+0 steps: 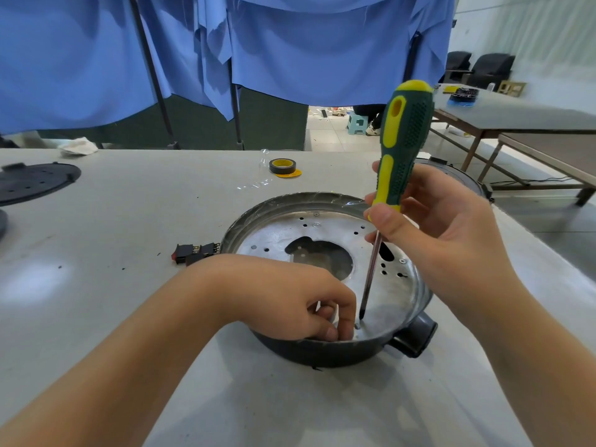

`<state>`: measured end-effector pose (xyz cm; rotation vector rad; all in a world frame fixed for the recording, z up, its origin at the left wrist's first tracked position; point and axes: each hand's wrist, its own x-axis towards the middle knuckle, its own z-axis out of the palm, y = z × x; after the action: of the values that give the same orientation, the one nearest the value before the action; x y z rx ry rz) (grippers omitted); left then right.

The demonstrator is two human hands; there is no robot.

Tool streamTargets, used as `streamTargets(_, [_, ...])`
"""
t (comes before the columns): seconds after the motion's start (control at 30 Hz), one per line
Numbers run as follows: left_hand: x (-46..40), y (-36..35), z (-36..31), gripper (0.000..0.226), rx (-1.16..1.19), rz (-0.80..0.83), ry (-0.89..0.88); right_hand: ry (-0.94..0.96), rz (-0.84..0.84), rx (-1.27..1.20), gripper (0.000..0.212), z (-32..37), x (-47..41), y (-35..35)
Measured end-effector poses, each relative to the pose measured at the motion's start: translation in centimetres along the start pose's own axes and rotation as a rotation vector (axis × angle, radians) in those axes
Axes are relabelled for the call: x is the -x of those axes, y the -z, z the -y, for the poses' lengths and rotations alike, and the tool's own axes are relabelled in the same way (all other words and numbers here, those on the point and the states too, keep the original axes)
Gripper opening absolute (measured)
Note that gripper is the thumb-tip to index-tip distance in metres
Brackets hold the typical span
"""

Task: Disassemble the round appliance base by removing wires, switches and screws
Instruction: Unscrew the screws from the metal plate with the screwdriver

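Note:
The round appliance base (290,206) lies open side up on the grey table, its silver inner plate pierced by a large central hole. My right hand (445,233) grips a green and yellow screwdriver (401,150) held nearly upright, with its tip down on a small screw (358,325) near the base's front rim. My left hand (290,295) rests on the front rim, fingers curled inside right beside the tip; whether they pinch the screw is hidden. Two black rocker switches (195,253) lie on the table just left of the base.
A roll of black tape (282,166) sits behind the base beside clear plastic wrap. A black perforated disc (29,182) lies at the far left and a white cloth at the back left. Another dark pot edge (461,175) shows behind my right hand. Blue curtains hang behind the table.

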<state>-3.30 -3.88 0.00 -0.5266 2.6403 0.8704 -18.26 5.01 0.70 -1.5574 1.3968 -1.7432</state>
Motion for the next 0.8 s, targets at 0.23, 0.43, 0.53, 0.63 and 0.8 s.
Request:
streamTargets(0.23, [-0.4,-0.2,0.3,0.008,0.023,-0.078,-0.01,0.001,-0.082,-0.072,0.035,0.4,-0.1,0.6])
streamTargets(0.43, [-0.5,0.1,0.3,0.008,-0.008,-0.075,-0.025,-0.04,-0.061,-0.077,0.033,0.2,-0.3,0.6])
streamTargets(0.53, [-0.7,0.0,0.3,0.01,-0.005,-0.065,-0.026,-0.041,-0.048,-0.058,0.032,0.0,-0.3,0.6])
streamTargets(0.63, [-0.7,0.2,0.4,0.009,0.014,-0.035,-0.029,-0.037,-0.027,-0.028,0.029,-0.3,-0.2,0.5])
streamTargets(0.8, [-0.9,0.6,0.6,0.006,0.032,0.001,-0.051,-0.034,-0.006,0.016,0.029,-0.6,-0.2,0.3])
